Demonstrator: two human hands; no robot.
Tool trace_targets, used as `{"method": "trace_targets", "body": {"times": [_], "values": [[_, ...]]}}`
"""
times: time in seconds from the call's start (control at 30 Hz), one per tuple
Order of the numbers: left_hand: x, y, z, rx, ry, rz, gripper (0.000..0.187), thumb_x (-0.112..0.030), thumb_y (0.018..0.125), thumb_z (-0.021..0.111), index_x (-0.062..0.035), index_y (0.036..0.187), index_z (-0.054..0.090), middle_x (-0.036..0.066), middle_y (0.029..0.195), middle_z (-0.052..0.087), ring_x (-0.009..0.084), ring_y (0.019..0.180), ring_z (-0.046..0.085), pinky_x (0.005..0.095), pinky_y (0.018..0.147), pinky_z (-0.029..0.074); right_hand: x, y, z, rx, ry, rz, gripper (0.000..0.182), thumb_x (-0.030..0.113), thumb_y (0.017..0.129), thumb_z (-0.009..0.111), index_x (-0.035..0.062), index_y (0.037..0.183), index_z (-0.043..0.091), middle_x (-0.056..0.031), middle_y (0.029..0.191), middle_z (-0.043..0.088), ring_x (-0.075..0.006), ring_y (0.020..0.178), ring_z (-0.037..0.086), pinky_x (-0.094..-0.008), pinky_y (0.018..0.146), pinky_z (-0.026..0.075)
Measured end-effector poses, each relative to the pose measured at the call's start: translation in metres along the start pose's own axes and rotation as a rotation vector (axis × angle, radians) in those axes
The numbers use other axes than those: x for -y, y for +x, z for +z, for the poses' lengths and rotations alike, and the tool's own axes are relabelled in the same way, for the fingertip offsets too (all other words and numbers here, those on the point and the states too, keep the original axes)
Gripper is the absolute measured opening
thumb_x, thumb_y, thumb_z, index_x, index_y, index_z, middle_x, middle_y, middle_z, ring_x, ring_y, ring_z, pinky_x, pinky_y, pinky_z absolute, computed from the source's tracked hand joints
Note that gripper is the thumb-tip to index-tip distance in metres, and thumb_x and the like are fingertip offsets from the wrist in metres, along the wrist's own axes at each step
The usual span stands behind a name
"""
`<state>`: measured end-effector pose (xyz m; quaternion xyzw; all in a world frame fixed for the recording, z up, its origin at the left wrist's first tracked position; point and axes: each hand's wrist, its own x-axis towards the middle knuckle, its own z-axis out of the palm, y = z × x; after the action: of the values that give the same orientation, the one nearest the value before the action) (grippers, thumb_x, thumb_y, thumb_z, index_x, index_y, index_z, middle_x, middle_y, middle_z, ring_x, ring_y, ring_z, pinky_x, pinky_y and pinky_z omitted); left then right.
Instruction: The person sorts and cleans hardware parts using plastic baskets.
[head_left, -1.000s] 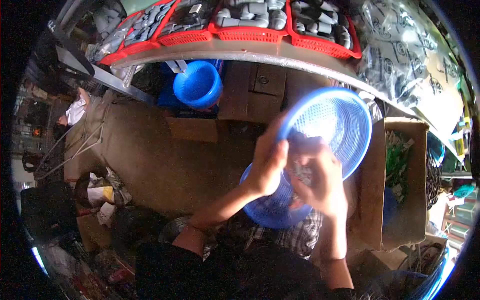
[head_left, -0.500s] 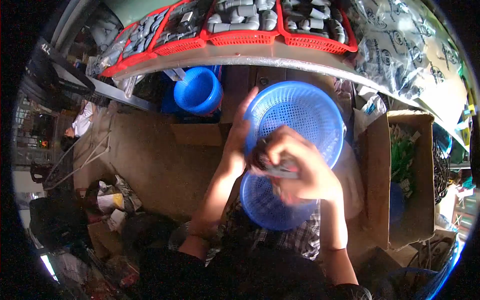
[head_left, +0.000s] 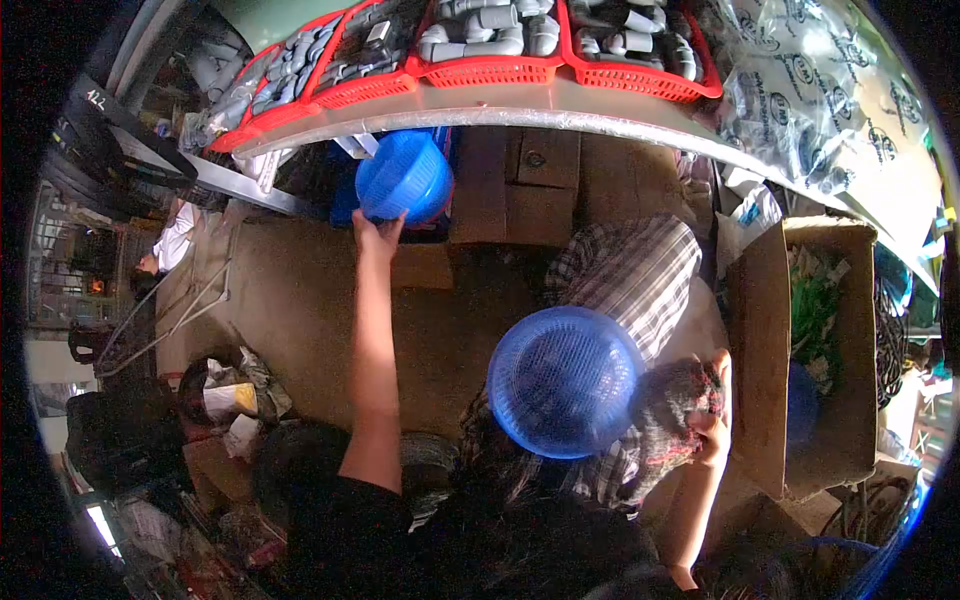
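My left hand (head_left: 380, 235) reaches forward and grips the near rim of a blue plastic basket (head_left: 405, 175). That basket is tilted and sits under the shelf, at or in other blue plastic there; how they nest is hard to tell. My right hand (head_left: 714, 410) is closed on a bundle of grey knitted work gloves (head_left: 675, 400) with red edging, out over the right side of my lap. Another round blue basket (head_left: 565, 380) rests on my lap, close to the gloves. Its inside shows only mesh. Plaid cloth (head_left: 650, 270) covers my legs.
Red crates (head_left: 490, 72) of grey pipe fittings line the shelf above. Clear printed plastic bags (head_left: 800, 100) lie at its right end. An open cardboard box (head_left: 755, 370) with green contents stands on the right. A person in white (head_left: 177, 240) is far left.
My left hand has carried the larger blue basket from above my lap to the upper left, under the shelf. My right hand has moved right and down, holding the gloves away from the lap basket.
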<state>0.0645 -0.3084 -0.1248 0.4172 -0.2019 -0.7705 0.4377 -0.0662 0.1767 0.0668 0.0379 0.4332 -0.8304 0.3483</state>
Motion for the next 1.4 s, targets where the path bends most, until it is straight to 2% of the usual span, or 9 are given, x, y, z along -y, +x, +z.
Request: {"method": "trace_targets", "body": {"times": [0.37,0.47,0.57,0.7,0.9,1.03,1.13,1.3,1.4], "values": [[0.006,0.034,0.002,-0.787,1.147,1.018,0.041,-0.025,0.078,0.053,0.0049,0.105,0.043,0.022,0.095,0.050,0.0408,0.088,0.047,0.0461,0.078,0.037,-0.006,0.002,0.003,0.025,-0.010,-0.097,0.053,0.008,0.050,0.063,0.0093,0.096,0.037,-0.0081,0.091,0.047,-0.0196,0.084,0.049,-0.0298,0.077,0.042],[0.029,-0.013,0.029,-0.391,0.916,1.126,0.039,-0.025,0.079,0.054,0.0016,0.105,0.040,0.015,0.097,0.045,0.0240,0.086,0.048,0.0377,0.077,0.039,-0.012,0.004,-0.007,-0.035,-0.019,-0.083,0.062,0.008,0.052,0.061,0.0071,0.108,0.036,-0.0083,0.095,0.048,-0.0210,0.089,0.050,-0.0321,0.081,0.042],[0.036,-0.168,0.094,0.678,0.980,0.349,0.049,-0.048,0.086,0.034,-0.0062,0.110,0.042,0.002,0.085,0.051,0.0096,0.065,0.051,0.0171,0.052,0.039,-0.015,0.003,-0.006,-0.192,-0.025,-0.123,0.068,0.010,0.056,0.057,0.0051,0.119,0.033,-0.0105,0.102,0.048,-0.0241,0.095,0.050,-0.0351,0.085,0.041],[0.051,-0.255,0.091,1.680,1.019,-0.348,0.056,-0.036,0.084,0.048,-0.0048,0.127,0.031,0.010,0.130,0.033,0.0207,0.114,0.037,0.0345,0.093,0.034,-0.013,0.017,-0.013,-0.197,-0.049,-0.211,0.068,0.014,0.063,0.056,0.0072,0.125,0.029,-0.0128,0.112,0.044,-0.0260,0.102,0.046,-0.0382,0.090,0.037],[0.052,-0.274,0.089,0.953,0.706,-0.466,0.046,-0.025,0.090,0.038,-0.0088,0.131,0.026,0.014,0.132,0.030,0.0212,0.122,0.025,0.0353,0.100,0.023,-0.008,0.021,0.015,-0.104,-0.455,-0.480,0.048,0.010,0.067,0.058,0.0071,0.110,0.037,-0.0119,0.110,0.041,-0.0219,0.101,0.041,-0.0321,0.086,0.035],[0.052,-0.308,0.143,0.919,1.020,-0.235,0.052,-0.037,0.088,0.039,-0.0051,0.128,0.030,0.016,0.124,0.040,0.0209,0.113,0.039,0.0340,0.096,0.030,-0.010,0.060,0.039,-0.123,-1.211,-0.935,0.042,0.001,0.066,0.062,0.0016,0.103,0.042,-0.0124,0.097,0.046,-0.0232,0.092,0.045,-0.0339,0.084,0.034],[0.086,-0.324,0.159,1.097,0.702,0.223,0.052,-0.035,0.088,0.039,0.0009,0.125,0.032,0.013,0.118,0.045,0.0166,0.109,0.040,0.0315,0.095,0.029,-0.031,0.060,0.062,-0.194,-0.856,-0.883,0.034,0.003,0.065,0.060,0.0002,0.094,0.043,-0.0144,0.093,0.046,-0.0237,0.088,0.046,-0.0327,0.081,0.035],[0.070,-0.309,0.173,1.175,0.677,0.085,0.043,-0.026,0.089,0.036,0.0022,0.123,0.035,0.013,0.113,0.049,0.0171,0.105,0.044,0.0302,0.093,0.030,-0.002,0.034,0.060,0.218,-1.309,-0.688,0.032,-0.004,0.056,0.060,0.0027,0.086,0.051,-0.0113,0.082,0.053,-0.0277,0.077,0.054,-0.0322,0.070,0.044],[0.075,-0.322,0.171,1.009,0.914,-0.060,0.047,-0.030,0.089,0.037,0.0017,0.124,0.034,0.015,0.113,0.049,0.0176,0.103,0.045,0.0299,0.089,0.033,0.003,0.060,0.033,-0.204,-1.324,-0.926,0.033,-0.002,0.059,0.060,0.0019,0.090,0.053,-0.0142,0.084,0.055,-0.0307,0.081,0.054,-0.0354,0.074,0.043]]}}
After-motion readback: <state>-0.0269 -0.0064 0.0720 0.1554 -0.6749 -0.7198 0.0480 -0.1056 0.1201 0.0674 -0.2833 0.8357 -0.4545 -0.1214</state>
